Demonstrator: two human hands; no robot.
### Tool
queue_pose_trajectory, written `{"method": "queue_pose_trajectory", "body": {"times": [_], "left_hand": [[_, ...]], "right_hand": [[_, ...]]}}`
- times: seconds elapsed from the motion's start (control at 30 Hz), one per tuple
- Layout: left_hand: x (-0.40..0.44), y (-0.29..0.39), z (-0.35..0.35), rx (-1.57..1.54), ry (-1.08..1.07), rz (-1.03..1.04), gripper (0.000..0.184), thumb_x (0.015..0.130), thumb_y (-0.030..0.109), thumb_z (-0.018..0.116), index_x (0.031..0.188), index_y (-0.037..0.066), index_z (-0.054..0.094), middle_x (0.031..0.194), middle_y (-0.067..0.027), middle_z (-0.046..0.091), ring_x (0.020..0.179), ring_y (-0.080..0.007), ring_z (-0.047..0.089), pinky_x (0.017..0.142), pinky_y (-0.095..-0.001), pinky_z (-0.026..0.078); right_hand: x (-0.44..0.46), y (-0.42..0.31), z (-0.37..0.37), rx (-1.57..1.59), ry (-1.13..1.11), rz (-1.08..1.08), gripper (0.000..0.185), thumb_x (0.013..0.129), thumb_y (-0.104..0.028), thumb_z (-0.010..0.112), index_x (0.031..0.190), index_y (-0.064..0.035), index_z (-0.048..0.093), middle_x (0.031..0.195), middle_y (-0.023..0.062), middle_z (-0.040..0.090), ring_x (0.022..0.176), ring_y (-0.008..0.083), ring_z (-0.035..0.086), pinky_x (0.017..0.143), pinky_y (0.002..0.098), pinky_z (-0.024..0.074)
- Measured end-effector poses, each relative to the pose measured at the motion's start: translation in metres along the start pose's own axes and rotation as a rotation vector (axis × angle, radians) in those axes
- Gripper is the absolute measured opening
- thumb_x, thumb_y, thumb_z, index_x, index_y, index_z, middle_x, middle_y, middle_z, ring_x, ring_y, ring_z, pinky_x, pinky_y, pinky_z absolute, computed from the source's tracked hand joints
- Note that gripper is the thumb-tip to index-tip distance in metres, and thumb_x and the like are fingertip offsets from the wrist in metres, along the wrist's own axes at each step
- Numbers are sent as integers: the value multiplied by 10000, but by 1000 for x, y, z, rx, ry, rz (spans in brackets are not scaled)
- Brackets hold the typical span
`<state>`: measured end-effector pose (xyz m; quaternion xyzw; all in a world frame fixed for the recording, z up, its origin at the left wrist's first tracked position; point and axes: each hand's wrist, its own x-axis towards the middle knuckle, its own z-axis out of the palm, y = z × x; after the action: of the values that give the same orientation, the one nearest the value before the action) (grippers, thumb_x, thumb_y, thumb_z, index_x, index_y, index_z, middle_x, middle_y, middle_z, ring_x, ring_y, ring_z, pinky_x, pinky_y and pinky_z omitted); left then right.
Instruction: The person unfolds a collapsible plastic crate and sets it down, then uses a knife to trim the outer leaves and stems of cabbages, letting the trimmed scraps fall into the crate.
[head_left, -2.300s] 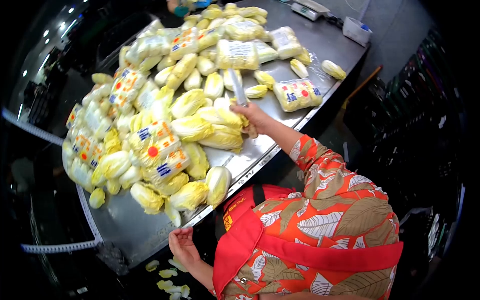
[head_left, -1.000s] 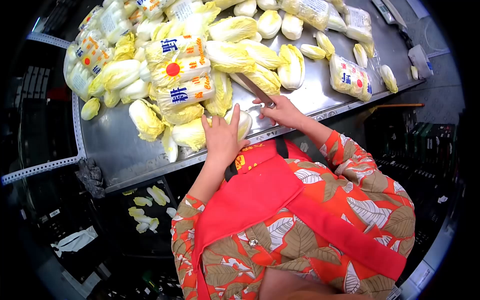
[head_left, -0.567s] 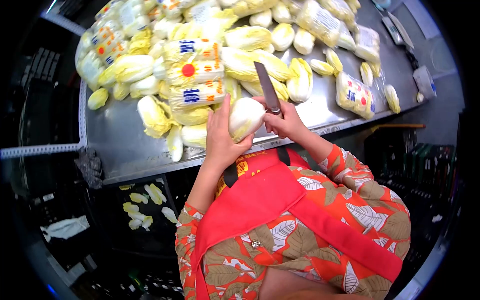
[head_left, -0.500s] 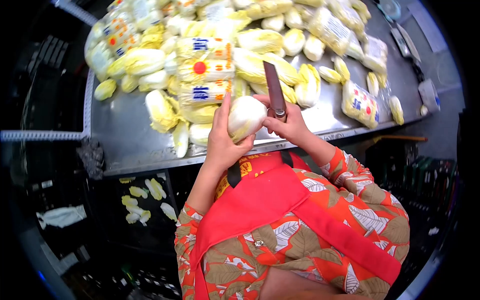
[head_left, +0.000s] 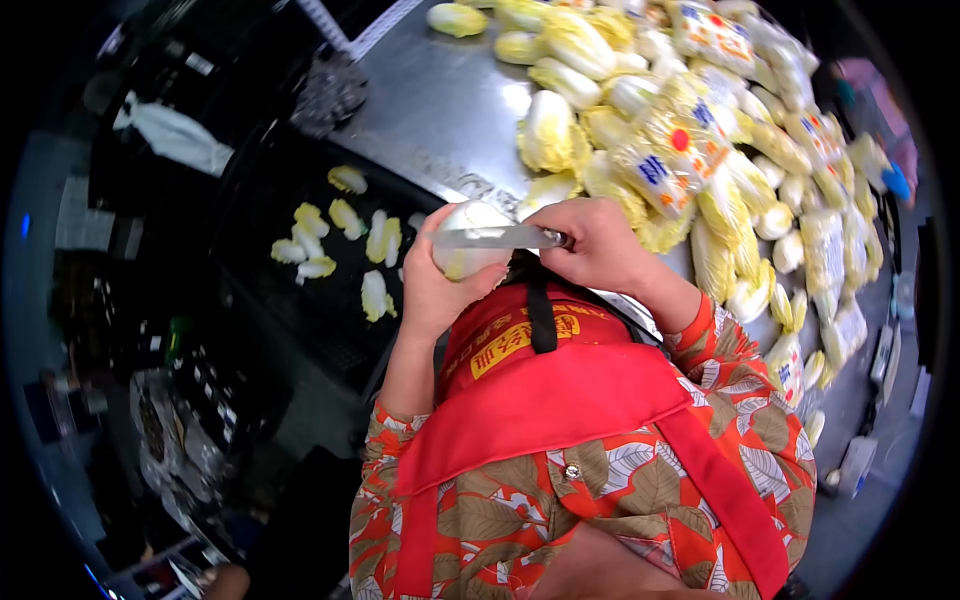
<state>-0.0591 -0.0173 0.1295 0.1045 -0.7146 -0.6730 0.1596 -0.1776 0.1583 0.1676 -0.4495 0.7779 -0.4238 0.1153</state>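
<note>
A pale napa cabbage (head_left: 463, 263) is cupped in my left hand (head_left: 432, 285), its white rounded end facing up. My right hand (head_left: 598, 245) grips a knife (head_left: 490, 237) by its handle. The blade lies level across the cabbage's white end, pointing left; whether it has cut in cannot be told. Both hands are just in front of the red apron (head_left: 530, 400), at the near edge of the metal table (head_left: 430, 100). To their left, a black crate (head_left: 255, 210) holds several loose yellow-white leaves (head_left: 383, 238).
Napa cabbages (head_left: 580, 45) are heaped on the table, with printed packs (head_left: 680, 140) of wrapped ones among them. Dark crumpled plastic (head_left: 328, 92) hangs at the table's corner. A white cloth-like item (head_left: 178, 135) lies beyond the crate. Part of another person (head_left: 880, 120) shows at far right.
My view has swung left toward the crate, and my hands have come with the cabbage to the crate's side. The knife has turned from pointing up and away to lying across the cabbage.
</note>
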Motion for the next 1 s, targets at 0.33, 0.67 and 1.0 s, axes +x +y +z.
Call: {"method": "queue_pose_trajectory", "body": {"times": [0.33, 0.67, 1.0], "left_hand": [[-54, 8, -72, 41, 231, 9, 702, 617, 104, 799, 1210, -15, 441, 1025, -110, 611, 939, -165, 598, 828, -302, 498], [-87, 10, -103, 74, 333, -20, 687, 606, 121, 808, 1186, -20, 468, 1043, -98, 598, 964, -153, 579, 850, -297, 480], [-120, 8, -132, -86, 298, -76, 692, 609, 127, 804, 1200, -23, 477, 1083, -75, 589, 987, -127, 556, 869, -280, 456]], "right_hand": [[52, -48, 65, -118, -270, -275, 107, 655, -138, 609, 749, -86, 615, 648, 93, 594, 618, 309, 591, 547, 409, 458], [67, -66, 109, -151, -316, -396, 119, 664, -122, 607, 770, -72, 627, 670, 111, 617, 632, 311, 605, 562, 407, 475], [75, -83, 140, -126, -396, -436, 118, 682, -123, 598, 778, -63, 630, 672, 120, 618, 624, 318, 604, 561, 414, 475]]}}
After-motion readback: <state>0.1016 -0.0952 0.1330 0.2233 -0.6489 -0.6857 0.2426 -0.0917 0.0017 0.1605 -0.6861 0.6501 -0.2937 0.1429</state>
